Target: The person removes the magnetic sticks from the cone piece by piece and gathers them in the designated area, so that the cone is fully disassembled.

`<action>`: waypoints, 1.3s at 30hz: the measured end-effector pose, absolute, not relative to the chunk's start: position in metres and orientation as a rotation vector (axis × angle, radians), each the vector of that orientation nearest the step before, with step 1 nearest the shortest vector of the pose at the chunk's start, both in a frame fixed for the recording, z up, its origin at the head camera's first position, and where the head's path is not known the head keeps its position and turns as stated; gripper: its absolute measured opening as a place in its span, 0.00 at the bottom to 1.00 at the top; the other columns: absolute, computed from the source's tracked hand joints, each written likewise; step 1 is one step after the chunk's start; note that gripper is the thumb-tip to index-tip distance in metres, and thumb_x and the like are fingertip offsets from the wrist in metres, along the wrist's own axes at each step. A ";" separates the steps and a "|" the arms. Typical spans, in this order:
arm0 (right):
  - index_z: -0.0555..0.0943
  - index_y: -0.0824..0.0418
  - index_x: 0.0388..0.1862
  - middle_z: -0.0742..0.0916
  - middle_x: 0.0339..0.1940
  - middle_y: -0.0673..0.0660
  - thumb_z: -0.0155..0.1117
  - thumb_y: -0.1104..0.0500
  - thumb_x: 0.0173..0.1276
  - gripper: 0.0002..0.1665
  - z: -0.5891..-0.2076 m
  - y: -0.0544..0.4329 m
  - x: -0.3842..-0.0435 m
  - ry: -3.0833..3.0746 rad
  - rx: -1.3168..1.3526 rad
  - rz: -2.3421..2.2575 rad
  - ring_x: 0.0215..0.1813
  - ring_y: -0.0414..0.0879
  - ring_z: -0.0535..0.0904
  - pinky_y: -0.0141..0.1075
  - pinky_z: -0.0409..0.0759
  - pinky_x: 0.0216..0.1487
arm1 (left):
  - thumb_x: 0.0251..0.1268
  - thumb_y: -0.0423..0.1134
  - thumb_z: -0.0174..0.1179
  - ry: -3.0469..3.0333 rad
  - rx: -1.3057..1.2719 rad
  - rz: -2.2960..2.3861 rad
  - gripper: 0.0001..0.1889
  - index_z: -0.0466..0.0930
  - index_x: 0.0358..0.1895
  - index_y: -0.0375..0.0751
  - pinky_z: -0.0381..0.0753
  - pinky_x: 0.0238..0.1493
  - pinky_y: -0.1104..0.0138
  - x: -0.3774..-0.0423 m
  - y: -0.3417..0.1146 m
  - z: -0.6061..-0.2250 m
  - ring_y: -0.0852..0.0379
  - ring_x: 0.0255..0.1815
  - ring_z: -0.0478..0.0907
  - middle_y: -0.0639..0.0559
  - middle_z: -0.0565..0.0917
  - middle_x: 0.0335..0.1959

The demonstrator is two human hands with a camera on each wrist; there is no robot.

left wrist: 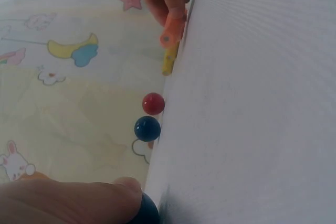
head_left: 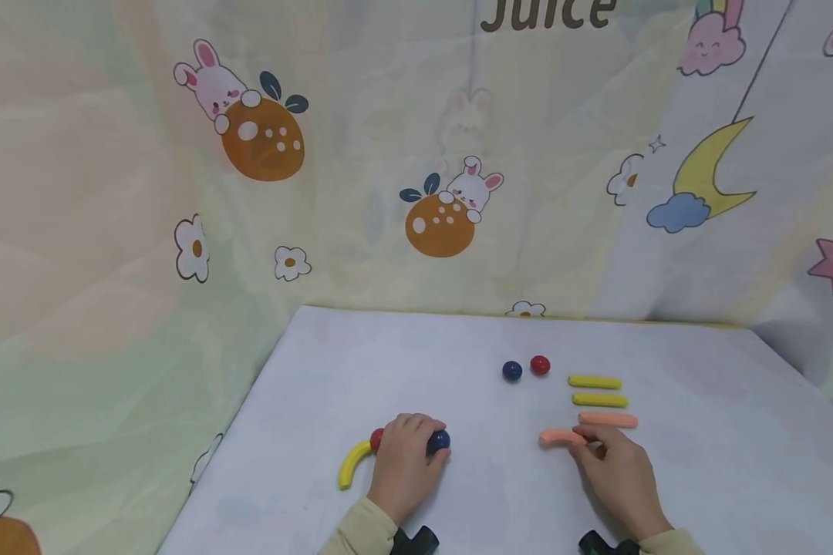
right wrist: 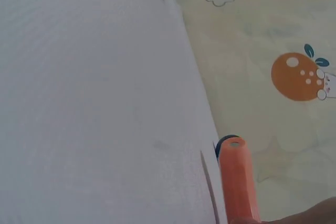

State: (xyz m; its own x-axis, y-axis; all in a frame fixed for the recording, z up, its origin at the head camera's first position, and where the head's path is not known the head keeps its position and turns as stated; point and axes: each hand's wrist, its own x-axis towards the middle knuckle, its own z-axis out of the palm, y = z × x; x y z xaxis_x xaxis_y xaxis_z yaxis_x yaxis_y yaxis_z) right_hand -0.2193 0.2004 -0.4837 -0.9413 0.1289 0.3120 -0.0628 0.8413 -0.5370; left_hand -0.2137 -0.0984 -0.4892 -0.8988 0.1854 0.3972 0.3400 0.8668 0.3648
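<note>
- Pinching orange stick (head_left: pixel 558 437) in fingertips of R hand (head_left: pixel 618 472), w/ free end jutting out L of them.
- Grasping dark-blue ball (head_left: pixel 440 442) btwn thumb + fingers of L hand (head_left: pixel 406 456); can't tell if also gripping partly hidden red ball (head_left: pixel 376 440) just L of knuckles.
- Beyond red ball, further L of L fingers: curved yellow piece (head_left: pixel 353 466), touching it.
- Just past R fingertips: second orange stick (head_left: pixel 609 420); farther off, two yellow sticks (head_left: pixel 599 400).
- Well ahead, btwn both hands' fingers: loose red ball (head_left: pixel 540 364) nr loose blue ball (head_left: pixel 512 371).
- Prob. best to pinch lightly, leaving free end uncovered, and slide clear of second orange stick w/o nudging.
- Prob. wise to steady L-hand ball low + firm, thumb off side facing R hand, to avoid rolling or jarring curved yellow piece.
</note>
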 end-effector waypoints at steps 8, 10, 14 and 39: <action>0.84 0.67 0.47 0.87 0.34 0.56 0.72 0.61 0.59 0.17 -0.479 0.202 -0.217 -2.860 -0.211 0.794 0.30 0.45 0.77 0.38 0.73 0.28 | 0.56 0.49 0.71 -2.704 -0.358 -0.620 0.17 0.82 0.48 0.52 0.73 0.59 0.55 -0.212 -0.101 -0.487 0.56 0.51 0.74 0.58 0.82 0.45; 0.84 0.67 0.46 0.87 0.34 0.57 0.72 0.61 0.59 0.17 -0.479 0.202 -0.217 -2.848 -0.197 0.794 0.29 0.45 0.77 0.37 0.73 0.28 | 0.56 0.49 0.71 -2.709 -0.356 -0.621 0.17 0.82 0.48 0.52 0.73 0.59 0.55 -0.212 -0.101 -0.487 0.56 0.51 0.74 0.58 0.82 0.46; 0.83 0.68 0.48 0.87 0.37 0.60 0.73 0.56 0.60 0.21 -0.480 0.202 -0.216 -2.837 -0.175 0.789 0.29 0.46 0.75 0.37 0.71 0.28 | 0.56 0.48 0.71 -2.716 -0.356 -0.637 0.17 0.82 0.49 0.52 0.73 0.58 0.55 -0.212 -0.101 -0.486 0.56 0.51 0.74 0.58 0.82 0.46; 0.86 0.54 0.33 0.82 0.28 0.44 0.71 0.64 0.59 0.05 -0.484 0.170 -0.201 -2.503 -0.011 0.843 0.29 0.38 0.71 0.27 0.68 0.29 | 0.59 0.36 0.62 -2.724 -0.029 -0.645 0.04 0.84 0.35 0.46 0.67 0.32 0.67 -0.225 -0.140 -0.484 0.58 0.29 0.64 0.59 0.74 0.25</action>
State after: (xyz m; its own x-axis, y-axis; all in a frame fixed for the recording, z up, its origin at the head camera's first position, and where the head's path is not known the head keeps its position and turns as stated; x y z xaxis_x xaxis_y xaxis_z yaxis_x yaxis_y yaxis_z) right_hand -0.2009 0.1695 -0.4837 -0.8773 0.1607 0.4522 -0.1455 0.8088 -0.5697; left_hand -0.2247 -0.1402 -0.4837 -0.9417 -0.0580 0.3315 0.0968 0.8968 0.4317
